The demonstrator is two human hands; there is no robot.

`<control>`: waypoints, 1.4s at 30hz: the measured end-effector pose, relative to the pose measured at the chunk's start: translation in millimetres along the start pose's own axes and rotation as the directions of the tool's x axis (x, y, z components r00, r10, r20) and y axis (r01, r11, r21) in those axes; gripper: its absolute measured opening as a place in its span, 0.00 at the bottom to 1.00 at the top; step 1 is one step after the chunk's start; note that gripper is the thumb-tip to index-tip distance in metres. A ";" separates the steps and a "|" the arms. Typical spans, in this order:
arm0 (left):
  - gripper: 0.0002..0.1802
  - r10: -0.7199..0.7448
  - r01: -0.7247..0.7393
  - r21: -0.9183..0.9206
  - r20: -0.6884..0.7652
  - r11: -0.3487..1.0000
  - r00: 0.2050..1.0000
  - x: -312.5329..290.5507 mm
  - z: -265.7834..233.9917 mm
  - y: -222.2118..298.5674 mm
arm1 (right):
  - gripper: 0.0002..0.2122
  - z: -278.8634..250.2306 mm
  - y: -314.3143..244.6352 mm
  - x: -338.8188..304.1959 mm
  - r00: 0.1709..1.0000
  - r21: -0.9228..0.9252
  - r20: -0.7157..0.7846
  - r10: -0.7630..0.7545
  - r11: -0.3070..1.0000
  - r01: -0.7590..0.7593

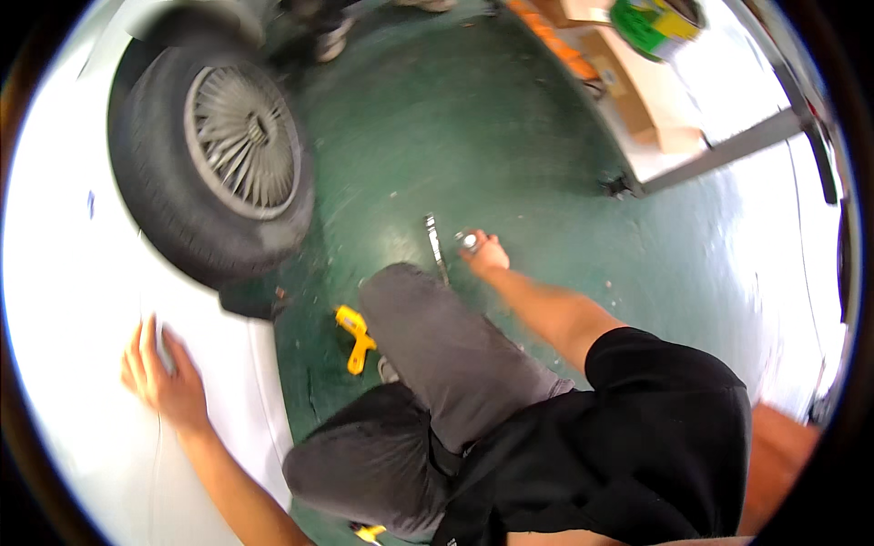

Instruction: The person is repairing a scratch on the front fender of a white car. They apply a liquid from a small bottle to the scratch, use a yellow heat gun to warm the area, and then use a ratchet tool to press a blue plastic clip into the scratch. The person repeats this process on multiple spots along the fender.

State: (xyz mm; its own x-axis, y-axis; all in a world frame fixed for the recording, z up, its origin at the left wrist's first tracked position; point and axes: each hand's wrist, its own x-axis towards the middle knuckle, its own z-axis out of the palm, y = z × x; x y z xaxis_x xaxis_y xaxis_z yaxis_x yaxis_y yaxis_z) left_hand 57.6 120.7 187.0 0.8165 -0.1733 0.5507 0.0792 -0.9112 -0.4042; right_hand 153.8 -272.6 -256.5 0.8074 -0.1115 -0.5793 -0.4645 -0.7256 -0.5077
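Note:
My left hand (167, 380) lies against the white car body (214, 364), its fingers stretched and the thumb apart, with nothing in it. Low over the green floor, my right hand (489, 254) is closed on a small, round, shiny metal piece (470, 242). Blur hides what kind of piece it is, though it looks like a socket. Just left of that hand, a long silver tool (435, 244), like a ratchet or wrench, lies on the floor beside my knee. A car wheel (246, 141) with a finned silver rim and black tyre stands ahead on the left.
A yellow gun-shaped tool (356, 338) rests on the floor between the car and my knee. Another yellow item (369, 532) shows by my lower leg. At upper right, a wheeled rack (719, 146) carries cardboard boxes (619, 86) and a green tin (651, 29). Someone's shoe (334, 41) shows beyond the wheel.

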 end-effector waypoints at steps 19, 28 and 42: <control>0.09 -0.118 0.092 -0.170 -0.148 0.981 0.982 -6.8 -5.2 2.7 | 0.44 -82.2 49.0 31.8 0.973 0.113 -0.147 0.181 0.980 -0.165; 0.11 -0.186 0.141 -0.202 -0.219 0.969 0.958 -17.6 1.8 -3.3 | 0.29 -93.7 -73.6 -2.5 0.878 0.128 -0.366 -0.309 0.918 0.376; 0.07 -0.195 0.103 -0.428 -0.178 0.898 0.964 -50.7 0.8 11.6 | 0.19 102.7 -149.8 -89.1 0.194 -0.096 0.865 -0.463 0.226 0.969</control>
State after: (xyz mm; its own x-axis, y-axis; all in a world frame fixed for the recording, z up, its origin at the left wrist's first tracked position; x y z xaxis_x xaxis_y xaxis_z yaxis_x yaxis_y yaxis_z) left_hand 17.6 119.2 153.8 0.6700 -0.0557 0.7403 -0.0898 -0.9959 0.0064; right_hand 114.1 -84.3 -194.3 0.0570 0.9017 -0.4286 0.7131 -0.3372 -0.6147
